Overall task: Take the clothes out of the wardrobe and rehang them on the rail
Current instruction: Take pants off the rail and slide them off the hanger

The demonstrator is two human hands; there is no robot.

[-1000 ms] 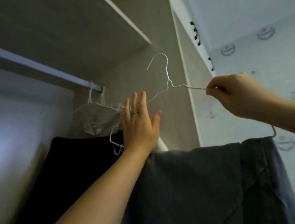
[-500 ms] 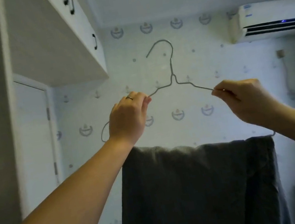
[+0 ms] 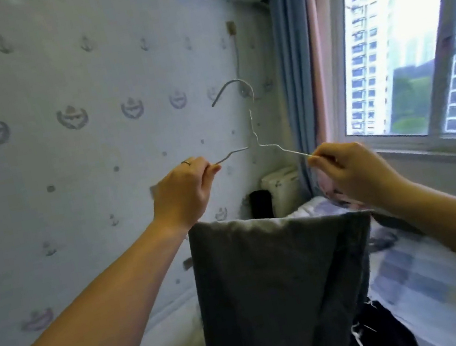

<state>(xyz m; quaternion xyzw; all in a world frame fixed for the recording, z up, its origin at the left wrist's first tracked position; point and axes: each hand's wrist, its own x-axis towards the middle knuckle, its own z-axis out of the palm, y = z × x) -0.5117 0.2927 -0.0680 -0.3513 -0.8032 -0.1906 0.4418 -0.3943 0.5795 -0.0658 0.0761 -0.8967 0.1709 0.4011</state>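
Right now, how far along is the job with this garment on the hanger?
Done: the hanger and its garment are out in the room, by the window, with no wardrobe in view. In hand: the left hand and right hand each pinch one shoulder of the hanger, its hook free in the air. Left: hooking it on the rail, which is not in view.

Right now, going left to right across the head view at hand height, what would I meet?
wall → left hand → hanger → right hand → window
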